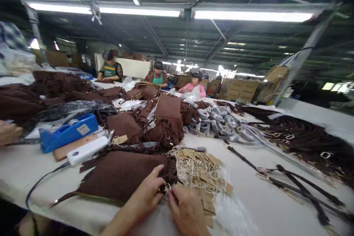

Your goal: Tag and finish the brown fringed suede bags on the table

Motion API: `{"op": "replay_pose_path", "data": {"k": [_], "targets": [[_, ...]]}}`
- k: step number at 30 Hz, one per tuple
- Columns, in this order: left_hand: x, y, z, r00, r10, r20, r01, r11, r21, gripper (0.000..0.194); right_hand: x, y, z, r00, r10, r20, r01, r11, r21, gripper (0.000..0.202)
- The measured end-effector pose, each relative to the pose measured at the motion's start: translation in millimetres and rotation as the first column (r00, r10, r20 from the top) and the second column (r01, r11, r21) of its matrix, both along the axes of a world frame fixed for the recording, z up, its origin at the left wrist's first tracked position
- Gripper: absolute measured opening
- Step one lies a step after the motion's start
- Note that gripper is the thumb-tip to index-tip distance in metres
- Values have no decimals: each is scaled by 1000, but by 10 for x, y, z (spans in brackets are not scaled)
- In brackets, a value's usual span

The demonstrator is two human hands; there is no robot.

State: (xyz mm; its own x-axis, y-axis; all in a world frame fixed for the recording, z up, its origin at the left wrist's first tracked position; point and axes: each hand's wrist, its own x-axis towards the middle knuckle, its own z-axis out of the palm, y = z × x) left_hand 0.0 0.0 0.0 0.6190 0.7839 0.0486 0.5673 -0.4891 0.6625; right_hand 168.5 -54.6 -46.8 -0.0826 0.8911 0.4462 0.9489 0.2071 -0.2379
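Note:
A brown fringed bag (124,173) lies flat in front of me, its fringe pointing right and a strap end trailing left. My left hand (148,193) rests over the bag's right near corner, index finger stretched across the fabric and the other fingers bent at a metal clasp (167,187). From the right, my right hand (188,208) meets it, thumb and fingertips pinched at the same clasp. The fingers partly cover this spot. Just beyond my right hand is a pile of tan paper tags (203,173) with white strings.
Left are a blue tape dispenser (70,132), a white device (88,150) with a cable, and another person's hand (9,132). More fringed bags (168,108) are heaped ahead. Wrapped straps (218,118) and dark straps (298,136) lie right. Several people sit across the table.

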Motion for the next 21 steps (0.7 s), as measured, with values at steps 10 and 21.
{"op": "replay_pose_path", "data": {"k": [10, 21], "targets": [[11, 6, -113, 978, 31, 208, -39, 999, 36, 25, -106, 9, 29, 992, -109, -60, 112, 993, 39, 22], [5, -4, -48, 961, 64, 269, -60, 998, -25, 22, -129, 35, 51, 989, -142, -43, 144, 989, 33, 23]]}}
